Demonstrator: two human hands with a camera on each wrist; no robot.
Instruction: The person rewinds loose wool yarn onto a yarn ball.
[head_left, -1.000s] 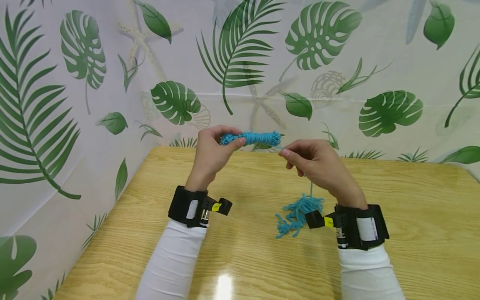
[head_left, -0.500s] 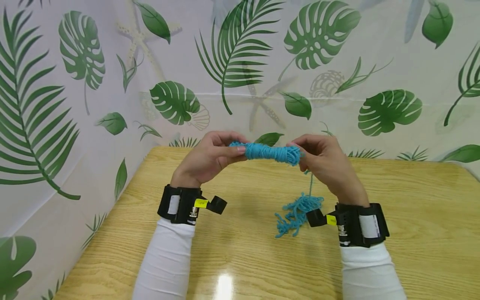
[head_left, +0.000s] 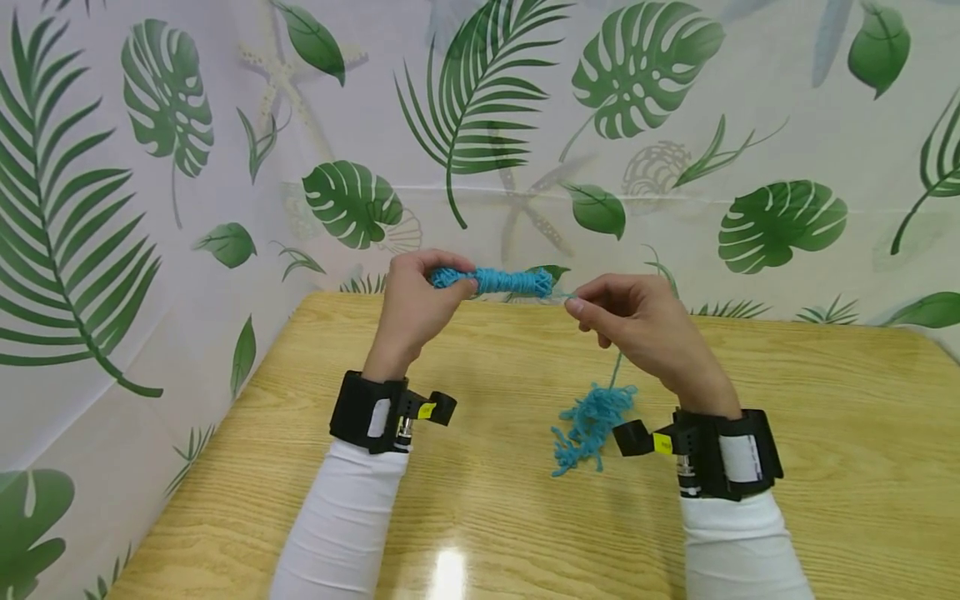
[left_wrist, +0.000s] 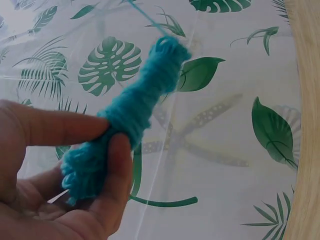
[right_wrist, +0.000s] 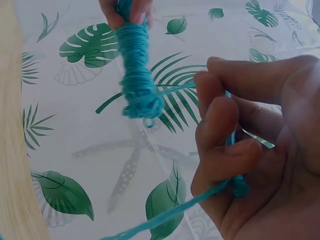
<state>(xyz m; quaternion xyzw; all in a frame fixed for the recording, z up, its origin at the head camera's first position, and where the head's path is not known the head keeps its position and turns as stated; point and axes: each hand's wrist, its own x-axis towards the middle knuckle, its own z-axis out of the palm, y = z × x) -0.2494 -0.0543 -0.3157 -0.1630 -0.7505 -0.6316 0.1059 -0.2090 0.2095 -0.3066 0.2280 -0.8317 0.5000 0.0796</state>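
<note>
While aloft, one skein (head_left: 512, 282) (two hands (head_left: 414, 307) (head_left: 639, 323))

The yarn (head_left: 512, 282) is blue, sleeves (head_left: 345, 517) white, table (head_left: 495, 450) yellowish wood-grain, backdrop (head_left: 667, 225) white with green leaves (head_left: 783, 225).

No lettering can be read, any print on the small yellow left-wrist label (head_left: 426, 410) on its black camera mount (head_left: 444, 408) and the small yellow right-wrist label (head_left: 662, 443) being too tiny.

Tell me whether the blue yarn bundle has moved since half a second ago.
Yes: the bundle has shifted left and up in the head view, against the far edge of the table.
</note>
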